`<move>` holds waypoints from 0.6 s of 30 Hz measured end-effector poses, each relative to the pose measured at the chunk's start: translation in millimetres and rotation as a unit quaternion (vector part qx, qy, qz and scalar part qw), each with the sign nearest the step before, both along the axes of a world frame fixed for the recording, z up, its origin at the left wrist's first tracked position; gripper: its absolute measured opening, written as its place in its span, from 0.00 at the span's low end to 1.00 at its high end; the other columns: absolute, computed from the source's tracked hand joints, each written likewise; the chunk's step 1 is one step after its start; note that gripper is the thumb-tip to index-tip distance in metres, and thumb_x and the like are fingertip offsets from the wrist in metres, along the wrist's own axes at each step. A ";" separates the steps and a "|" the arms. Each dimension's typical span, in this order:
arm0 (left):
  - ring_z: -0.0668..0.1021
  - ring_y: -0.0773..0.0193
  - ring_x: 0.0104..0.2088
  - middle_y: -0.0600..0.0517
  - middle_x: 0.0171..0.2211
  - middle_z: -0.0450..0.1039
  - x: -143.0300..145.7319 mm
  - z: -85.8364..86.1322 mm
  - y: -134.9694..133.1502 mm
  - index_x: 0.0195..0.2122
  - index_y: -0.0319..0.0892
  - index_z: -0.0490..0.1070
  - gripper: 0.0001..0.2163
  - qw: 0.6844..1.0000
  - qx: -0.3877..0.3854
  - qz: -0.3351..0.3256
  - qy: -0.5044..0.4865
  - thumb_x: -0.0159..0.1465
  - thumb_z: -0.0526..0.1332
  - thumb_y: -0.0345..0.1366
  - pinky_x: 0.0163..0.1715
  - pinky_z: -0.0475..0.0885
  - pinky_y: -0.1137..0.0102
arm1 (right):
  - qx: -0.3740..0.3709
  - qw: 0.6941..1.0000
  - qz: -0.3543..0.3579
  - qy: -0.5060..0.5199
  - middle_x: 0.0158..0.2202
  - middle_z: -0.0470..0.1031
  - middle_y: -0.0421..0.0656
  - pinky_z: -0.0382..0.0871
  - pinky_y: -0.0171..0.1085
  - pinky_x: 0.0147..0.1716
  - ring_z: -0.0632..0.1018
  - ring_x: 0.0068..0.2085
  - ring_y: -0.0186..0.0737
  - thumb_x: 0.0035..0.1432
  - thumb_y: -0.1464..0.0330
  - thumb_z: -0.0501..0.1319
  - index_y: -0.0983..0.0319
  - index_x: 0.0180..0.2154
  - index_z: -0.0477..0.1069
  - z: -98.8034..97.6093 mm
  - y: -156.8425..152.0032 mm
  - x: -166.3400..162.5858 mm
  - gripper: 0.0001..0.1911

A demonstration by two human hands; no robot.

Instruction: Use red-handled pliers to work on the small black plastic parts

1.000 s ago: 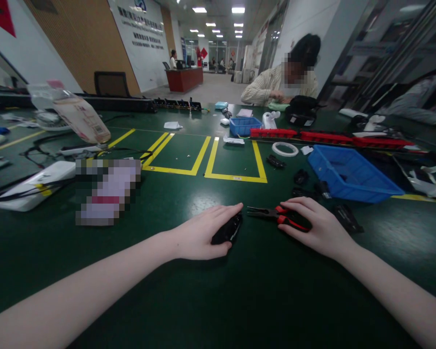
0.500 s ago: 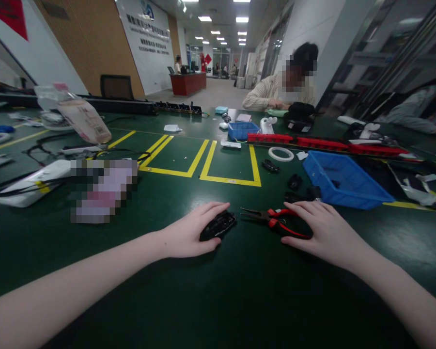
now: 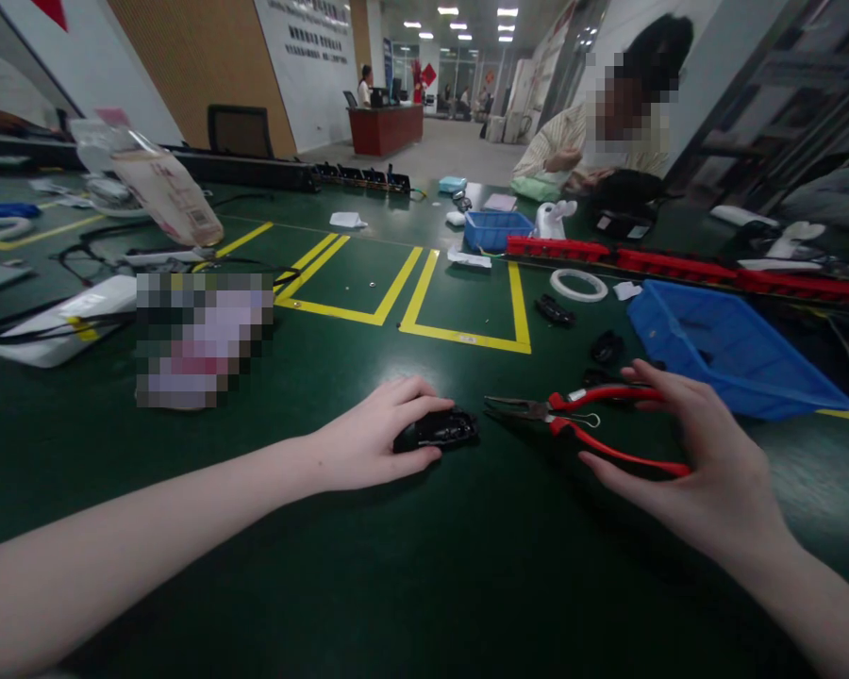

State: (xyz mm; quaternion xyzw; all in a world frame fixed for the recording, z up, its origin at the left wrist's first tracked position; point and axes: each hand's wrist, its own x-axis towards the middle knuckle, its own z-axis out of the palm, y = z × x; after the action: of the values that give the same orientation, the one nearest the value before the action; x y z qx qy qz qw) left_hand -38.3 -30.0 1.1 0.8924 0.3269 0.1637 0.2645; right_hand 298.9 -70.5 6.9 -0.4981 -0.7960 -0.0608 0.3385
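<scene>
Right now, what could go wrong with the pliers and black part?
The pliers might slip: their handles are spread wide in the right hand.
Their tips point toward the left hand, so an overshoot could nick it.
The black part juts out of the left hand; a knock there could twist it.

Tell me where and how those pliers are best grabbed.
I'd take the pliers by both red handles, coming from the person's right, thumb outside one and fingers outside the other. The handles spread wide toward the right hand, while the slim metal nose points left, toward the black part at the left hand.
</scene>
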 end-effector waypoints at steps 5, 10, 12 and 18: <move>0.72 0.55 0.52 0.46 0.52 0.68 -0.8 -2.9 1.1 0.61 0.41 0.65 0.22 1.000 0.011 -0.005 -0.013 0.66 0.63 0.36 0.54 0.69 0.59 | 0.021 0.993 0.011 0.115 0.62 0.65 0.52 0.78 0.55 0.45 0.72 0.59 0.61 0.44 0.57 0.74 0.50 0.67 0.53 5.0 -5.1 -7.0 0.52; 0.73 0.56 0.49 0.46 0.50 0.69 -1.9 -3.9 2.4 0.58 0.39 0.67 0.20 1.000 0.012 -0.012 -0.020 0.66 0.63 0.36 0.50 0.70 0.61 | -0.083 0.983 -0.016 0.164 0.58 0.71 0.51 0.78 0.56 0.48 0.76 0.56 0.58 0.43 0.53 0.73 0.49 0.68 0.53 9.8 -10.9 -10.1 0.54; 0.73 0.56 0.49 0.45 0.49 0.70 -2.2 -4.2 2.7 0.57 0.39 0.67 0.19 1.000 0.018 -0.012 -0.022 0.65 0.63 0.36 0.50 0.71 0.61 | -0.145 0.978 -0.056 0.142 0.56 0.74 0.48 0.79 0.54 0.47 0.78 0.52 0.56 0.44 0.50 0.72 0.48 0.66 0.57 9.6 -13.4 -7.5 0.49; 0.73 0.54 0.49 0.45 0.48 0.70 -1.5 -4.2 0.8 0.55 0.37 0.69 0.20 0.999 0.039 -0.011 -0.014 0.64 0.63 0.36 0.50 0.70 0.61 | -0.164 0.964 -0.156 0.138 0.52 0.77 0.45 0.79 0.56 0.45 0.81 0.47 0.59 0.38 0.45 0.71 0.46 0.59 0.66 -4.0 -25.9 9.1 0.45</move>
State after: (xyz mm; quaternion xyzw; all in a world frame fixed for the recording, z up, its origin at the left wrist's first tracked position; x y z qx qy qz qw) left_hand -39.8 -29.2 -3.1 0.9033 0.3066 0.1856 0.2358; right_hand 307.9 -96.4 2.9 -0.6685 -0.6532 0.0878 0.3446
